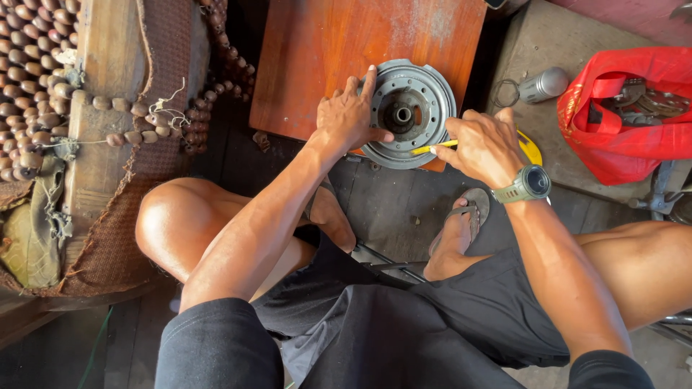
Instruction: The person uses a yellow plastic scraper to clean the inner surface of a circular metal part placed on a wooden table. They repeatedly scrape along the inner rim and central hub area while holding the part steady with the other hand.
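Pulley-like grey metal disc (409,113) lies flat on the near edge of a reddish wooden board (339,50); my left hand (349,115) presses its left rim, fingers spread, grip grasping nothing; my right hand (484,146), watch (531,183) on the wrist, has its grip clenched on a yellow-handled tool (435,148) whose tip meets the disc's lower right rim; red bag (634,115) well apart to the right.

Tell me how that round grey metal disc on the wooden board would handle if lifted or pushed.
The metal disc looks thick and cast, so probably heavy and rigid. Lying flat on the wooden board, it seems unlikely to roll; the left hand steadies it. Its dusty grey surface probably grips well enough.
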